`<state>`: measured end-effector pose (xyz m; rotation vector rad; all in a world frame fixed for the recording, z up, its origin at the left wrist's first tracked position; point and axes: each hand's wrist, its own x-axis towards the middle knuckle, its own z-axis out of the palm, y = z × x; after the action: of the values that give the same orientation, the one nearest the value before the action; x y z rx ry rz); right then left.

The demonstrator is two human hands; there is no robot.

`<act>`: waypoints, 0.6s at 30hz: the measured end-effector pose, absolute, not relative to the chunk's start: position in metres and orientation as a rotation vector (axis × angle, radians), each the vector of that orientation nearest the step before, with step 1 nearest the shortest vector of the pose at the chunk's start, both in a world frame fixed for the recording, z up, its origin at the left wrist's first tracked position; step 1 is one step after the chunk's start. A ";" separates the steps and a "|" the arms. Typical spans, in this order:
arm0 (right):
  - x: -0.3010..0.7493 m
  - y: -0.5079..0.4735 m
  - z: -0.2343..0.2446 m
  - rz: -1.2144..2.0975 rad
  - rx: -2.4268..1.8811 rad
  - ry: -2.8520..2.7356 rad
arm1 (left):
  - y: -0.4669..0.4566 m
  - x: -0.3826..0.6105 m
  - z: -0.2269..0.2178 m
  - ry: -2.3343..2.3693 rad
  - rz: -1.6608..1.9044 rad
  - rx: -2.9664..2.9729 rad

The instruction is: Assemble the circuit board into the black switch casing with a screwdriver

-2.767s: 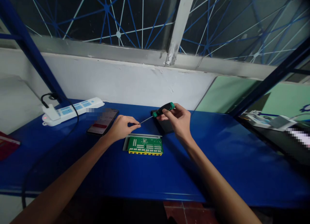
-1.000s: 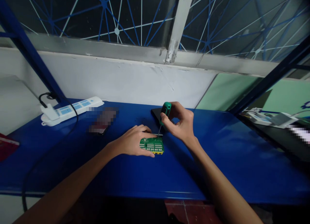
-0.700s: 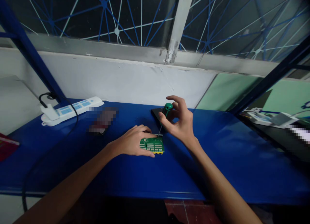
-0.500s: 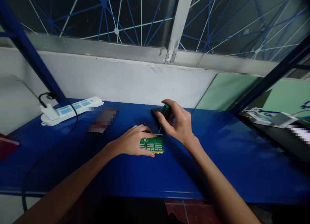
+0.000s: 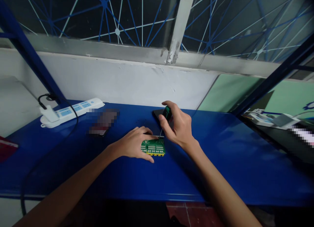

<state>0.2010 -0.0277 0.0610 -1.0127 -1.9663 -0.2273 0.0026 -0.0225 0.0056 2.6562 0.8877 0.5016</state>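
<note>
A green circuit board (image 5: 157,146) with a yellow strip along its near edge lies flat on the blue table (image 5: 137,178). My left hand (image 5: 133,142) covers its left part, holding it down, with the index finger along the far edge and the thumb stretched past the near edge. My right hand (image 5: 180,127) grips a screwdriver (image 5: 167,113) by its green and black handle. The shaft slants down and its tip meets the board near its far right edge, close to my left index finger. Behind the screwdriver sits a flat black object (image 5: 157,115), partly hidden.
A white power strip (image 5: 73,111) with a plugged-in adapter stands at the back left, and its black cable (image 5: 49,151) runs across the table's left side. Beside it lies a blurred phone-like object (image 5: 104,122). Tiny dark bits (image 5: 143,119) lie behind my left hand. Dark blue posts rise at both sides.
My left thumb has moved slightly outward from the board's near edge. The right hand has turned a little with the screwdriver, whose tip stays on the board.
</note>
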 end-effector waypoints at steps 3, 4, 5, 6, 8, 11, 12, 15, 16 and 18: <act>0.202 -0.025 0.060 -0.165 -1.010 -1.947 | -0.023 0.003 0.007 0.893 0.487 2.665; 0.202 -0.024 0.060 -0.168 -1.013 -1.929 | -0.023 0.004 0.006 0.898 0.483 2.670; 0.202 -0.023 0.059 -0.181 -1.019 -1.913 | -0.024 0.004 0.006 0.904 0.482 2.675; 0.202 -0.023 0.059 -0.202 -1.023 -1.906 | -0.024 0.004 0.006 0.909 0.483 2.679; 0.203 -0.022 0.060 -0.248 -1.032 -1.921 | -0.024 0.005 0.005 0.917 0.491 2.684; 0.204 -0.023 0.061 -0.250 -1.056 -1.977 | -0.025 0.005 0.005 0.913 0.508 2.689; 0.204 -0.023 0.061 -0.220 -1.060 -1.994 | -0.026 0.005 0.005 0.908 0.514 2.689; 0.205 -0.023 0.060 -0.134 -1.051 -2.011 | -0.027 0.006 0.006 0.886 0.542 2.696; 0.205 -0.022 0.059 -0.127 -1.051 -2.001 | -0.027 0.006 0.007 0.880 0.554 2.697; 0.205 -0.021 0.057 -0.153 -1.052 -1.969 | -0.028 0.007 0.007 0.873 0.576 2.695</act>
<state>0.2047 -0.0208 0.0575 -1.0517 -1.9690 -0.1530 0.0069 -0.0279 0.0068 2.6954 0.8726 0.5757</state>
